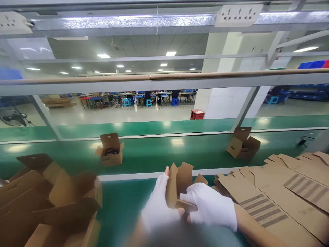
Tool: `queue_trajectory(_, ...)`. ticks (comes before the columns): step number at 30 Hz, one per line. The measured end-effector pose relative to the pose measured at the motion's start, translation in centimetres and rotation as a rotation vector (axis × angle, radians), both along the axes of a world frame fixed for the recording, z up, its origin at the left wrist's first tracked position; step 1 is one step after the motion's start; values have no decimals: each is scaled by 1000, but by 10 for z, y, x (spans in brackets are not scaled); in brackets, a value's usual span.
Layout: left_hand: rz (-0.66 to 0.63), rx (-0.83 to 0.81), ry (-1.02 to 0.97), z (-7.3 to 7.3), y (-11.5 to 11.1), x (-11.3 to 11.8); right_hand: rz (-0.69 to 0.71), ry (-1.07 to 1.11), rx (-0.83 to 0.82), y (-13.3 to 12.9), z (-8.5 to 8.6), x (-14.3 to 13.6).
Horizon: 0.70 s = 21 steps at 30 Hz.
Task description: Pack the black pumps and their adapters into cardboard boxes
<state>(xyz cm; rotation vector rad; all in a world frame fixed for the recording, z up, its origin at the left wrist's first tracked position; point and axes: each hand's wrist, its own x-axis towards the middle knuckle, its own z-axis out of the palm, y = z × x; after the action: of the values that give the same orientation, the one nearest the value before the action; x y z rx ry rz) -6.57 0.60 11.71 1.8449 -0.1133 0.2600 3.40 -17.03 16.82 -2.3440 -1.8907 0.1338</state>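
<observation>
Left hand [159, 202], right hand [209, 206] grip small carton [180, 187]; green belt [154, 154] open beyond.

small carton [180, 183] | brown cardboard, part-folded, flaps standing up and open | held upright between both white-gloved hands | just above the green bench, near its front edge

White knitted cloth gloves, soft and matt, cover the left hand [159, 206] and right hand [209, 209], fingertips bare on the left. The small carton [180, 181] between them is plain brown cardboard, dull and faintly fibrous. The flat blanks [277, 195] are the same matt board, printed with grey bars. The green conveyor belt [159, 151] looks smooth, glossy under the lamps.
</observation>
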Motion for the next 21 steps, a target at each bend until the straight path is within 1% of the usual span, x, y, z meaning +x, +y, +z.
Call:
queue_trajectory(2,-33,127,-9,0,-2,-1,28,-2,-62,-3,-1,1)
queue_trajectory(3,-51,162,-13,0,-3,-1,28,-23,-74,-4,-2,2)
queue_trajectory(6,-74,202,-27,0,-5,1,11,-86,-81,-6,-1,2)
queue_trajectory(8,-76,225,-38,-1,-5,3,13,-107,-43,-7,0,2)
queue_trajectory(10,-66,240,-46,-1,-4,4,32,-93,68,-11,0,5)
queue_trajectory(11,-52,245,-50,-2,-3,4,40,-57,173,-15,-2,8)
queue_trajectory(12,-33,249,-53,-2,-1,4,20,3,312,-19,-4,13)
queue_trajectory(13,-12,252,-56,-2,0,3,-42,78,485,-25,-7,19)
queue_trajectory(14,6,253,-59,-1,1,2,-147,164,659,-30,-10,25)
queue_trajectory(15,20,252,-62,-1,2,1,-278,262,800,-35,-15,32)
queue_trajectory(16,28,249,-65,-1,2,1,-405,378,878,-39,-19,38)
queue_trajectory(17,30,244,-69,0,1,0,-504,520,890,-42,-24,43)
queue_trajectory(18,26,237,-75,1,-1,0,-549,697,847,-43,-27,45)
queue_trajectory(19,16,228,-84,2,-3,-1,-537,904,771,-42,-30,46)
queue_trajectory(21,-15,209,-102,5,-8,-2,-421,1315,633,-37,-33,41)
